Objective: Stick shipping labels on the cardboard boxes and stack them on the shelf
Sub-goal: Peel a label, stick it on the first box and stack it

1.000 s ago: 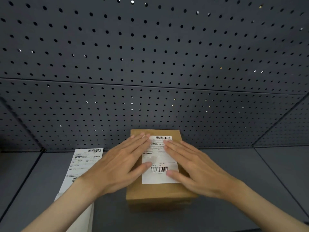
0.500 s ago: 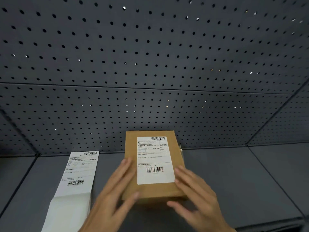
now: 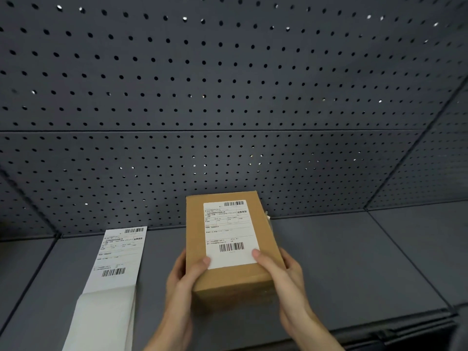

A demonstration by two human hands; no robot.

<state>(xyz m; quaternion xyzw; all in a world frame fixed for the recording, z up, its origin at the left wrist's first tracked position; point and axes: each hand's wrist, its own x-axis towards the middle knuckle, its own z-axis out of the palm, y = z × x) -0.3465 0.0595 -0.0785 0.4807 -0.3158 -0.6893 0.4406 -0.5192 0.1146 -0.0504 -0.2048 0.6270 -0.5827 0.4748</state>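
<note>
A brown cardboard box stands on the grey shelf near the middle, its long side running away from me. A white shipping label with barcodes is stuck flat on its top. My left hand grips the box's near left side, thumb on top at the label's corner. My right hand grips the near right side, thumb on the label's other near corner. The fingers of both hands are hidden behind the box.
A strip of white labels lies on the shelf to the left of the box, its folded end toward me. A dark pegboard wall rises right behind the box. The shelf's front edge runs at the lower right.
Both hands slid back off the label, where they had lain flat, and now grip the box's near sides. The box has turned slightly.
</note>
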